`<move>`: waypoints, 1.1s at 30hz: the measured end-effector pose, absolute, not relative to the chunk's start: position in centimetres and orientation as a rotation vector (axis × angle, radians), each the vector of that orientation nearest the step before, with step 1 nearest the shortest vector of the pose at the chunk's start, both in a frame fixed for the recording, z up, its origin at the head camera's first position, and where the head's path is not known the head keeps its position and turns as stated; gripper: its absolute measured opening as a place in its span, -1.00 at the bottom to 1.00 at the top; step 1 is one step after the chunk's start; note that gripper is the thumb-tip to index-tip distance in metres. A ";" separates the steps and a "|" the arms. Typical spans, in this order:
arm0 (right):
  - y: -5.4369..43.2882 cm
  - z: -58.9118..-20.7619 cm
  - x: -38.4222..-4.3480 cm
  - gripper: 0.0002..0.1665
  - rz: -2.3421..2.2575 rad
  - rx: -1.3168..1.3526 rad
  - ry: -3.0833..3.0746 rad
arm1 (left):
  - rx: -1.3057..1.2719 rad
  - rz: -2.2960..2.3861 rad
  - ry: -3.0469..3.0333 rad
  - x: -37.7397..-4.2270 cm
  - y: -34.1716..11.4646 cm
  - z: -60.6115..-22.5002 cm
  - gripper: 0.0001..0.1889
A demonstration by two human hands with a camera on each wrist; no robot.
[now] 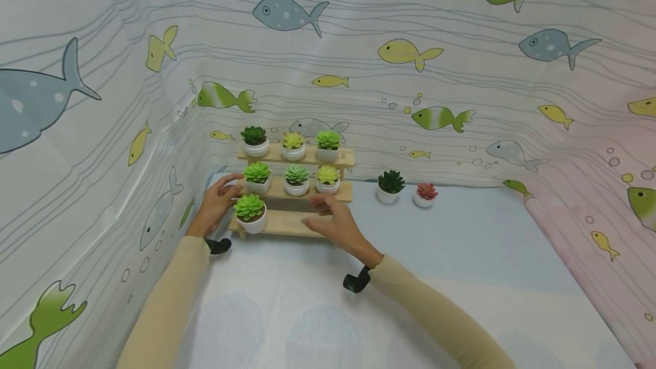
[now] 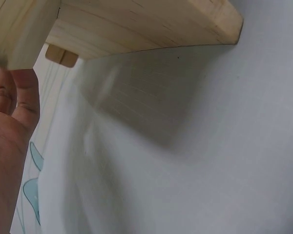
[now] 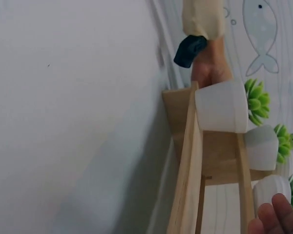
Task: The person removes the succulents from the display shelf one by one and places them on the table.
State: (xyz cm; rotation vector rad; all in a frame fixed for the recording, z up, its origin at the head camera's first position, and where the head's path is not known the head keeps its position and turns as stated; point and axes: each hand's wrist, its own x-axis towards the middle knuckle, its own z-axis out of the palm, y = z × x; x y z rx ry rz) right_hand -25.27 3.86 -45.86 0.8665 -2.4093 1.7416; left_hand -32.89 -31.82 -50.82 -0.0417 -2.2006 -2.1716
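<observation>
A three-tier wooden plant stand carries several small white pots of artificial succulents. My left hand grips the stand's left end at the middle tier, beside a square pot with a green succulent. In the left wrist view, fingers meet the board's edge and their tips are hidden behind it. My right hand hovers in front of the stand's right half, fingers loosely bent and holding nothing. Its fingertips overlap the area below a yellow-green succulent. One bright green succulent stands at the bottom tier's left end.
On the blue-white cloth, right of the stand, sit a dark green succulent and a small red succulent. Fish-printed cloth walls rise behind the stand and close on its left. Three potted succulents line the top tier.
</observation>
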 end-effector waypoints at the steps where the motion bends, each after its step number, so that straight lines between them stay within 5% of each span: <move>1: 3.6 -45.8 -25.3 -0.41 1.737 0.874 -2.413 | -0.036 -2.173 -2.201 -32.9 -31.8 -50.8 -0.48; 33: -3.6 -47.1 -25.4 -0.15 1.740 0.870 -2.555 | -0.036 -2.218 -2.228 -30.9 -31.0 -48.0 -0.47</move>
